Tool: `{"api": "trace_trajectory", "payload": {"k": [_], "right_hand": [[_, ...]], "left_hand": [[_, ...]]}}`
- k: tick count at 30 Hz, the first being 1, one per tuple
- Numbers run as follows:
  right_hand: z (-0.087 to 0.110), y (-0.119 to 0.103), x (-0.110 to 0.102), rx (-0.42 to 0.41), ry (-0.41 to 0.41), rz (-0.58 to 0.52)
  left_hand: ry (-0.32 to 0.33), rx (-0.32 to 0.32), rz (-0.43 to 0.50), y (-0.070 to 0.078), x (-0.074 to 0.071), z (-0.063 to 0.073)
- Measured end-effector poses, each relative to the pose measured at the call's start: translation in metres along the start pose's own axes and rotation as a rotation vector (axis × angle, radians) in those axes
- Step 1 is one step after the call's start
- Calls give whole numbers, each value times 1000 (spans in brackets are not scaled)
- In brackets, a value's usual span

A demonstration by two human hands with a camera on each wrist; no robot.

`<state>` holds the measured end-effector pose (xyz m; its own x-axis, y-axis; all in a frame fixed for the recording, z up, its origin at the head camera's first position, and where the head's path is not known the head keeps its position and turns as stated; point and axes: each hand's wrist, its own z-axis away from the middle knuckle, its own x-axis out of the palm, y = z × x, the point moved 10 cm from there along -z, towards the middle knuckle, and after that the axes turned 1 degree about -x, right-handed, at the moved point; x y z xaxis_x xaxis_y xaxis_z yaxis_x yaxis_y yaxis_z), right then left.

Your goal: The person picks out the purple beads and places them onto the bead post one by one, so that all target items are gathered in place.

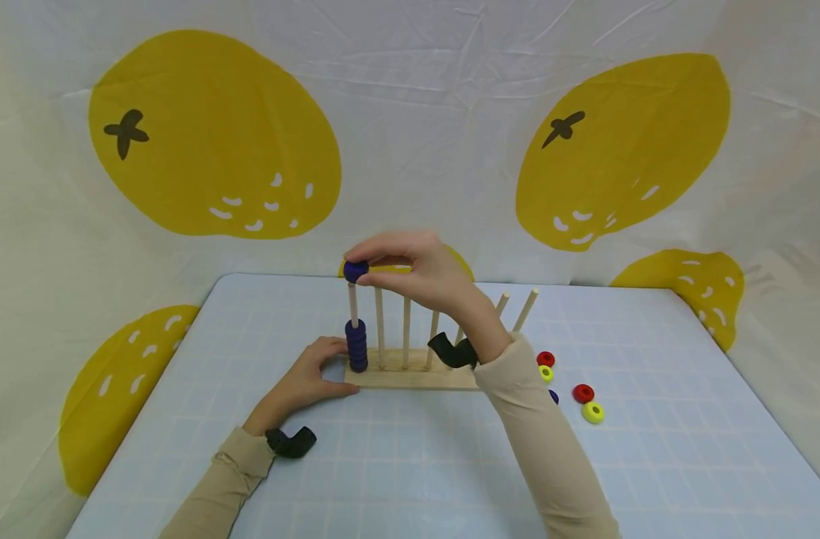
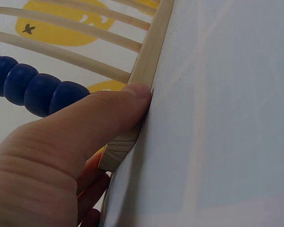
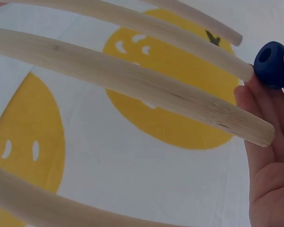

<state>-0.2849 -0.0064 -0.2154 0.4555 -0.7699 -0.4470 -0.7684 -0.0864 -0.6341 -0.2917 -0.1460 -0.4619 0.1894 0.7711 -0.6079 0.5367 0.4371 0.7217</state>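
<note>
Between thumb and fingertips, my right hand pinches a dark blue bead at the top of the leftmost wooden peg. The right wrist view shows the hole of this blue bead facing the tip of a peg. Lower on the same peg sits a stack of several blue beads. My left hand grips the left end of the wooden base, its thumb along the front edge and fingers behind. Close up, the left thumb presses on the base below the stacked blue beads.
More bare pegs rise from the base to the right, partly behind my right arm. Right of the base lie loose beads on the pale table: red, yellow and one blue. A lemon-print cloth hangs behind.
</note>
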Motion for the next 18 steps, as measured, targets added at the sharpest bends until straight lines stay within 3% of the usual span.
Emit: {"api": "trace_trajectory", "payload": {"k": [7,18], "right_hand": [[4,14,12,55,-55,30],[4,16,18,80,-96,127]], "left_hand": [[-1,-6,-1,1,0,1],[0,1,1,2,-1,0]]}}
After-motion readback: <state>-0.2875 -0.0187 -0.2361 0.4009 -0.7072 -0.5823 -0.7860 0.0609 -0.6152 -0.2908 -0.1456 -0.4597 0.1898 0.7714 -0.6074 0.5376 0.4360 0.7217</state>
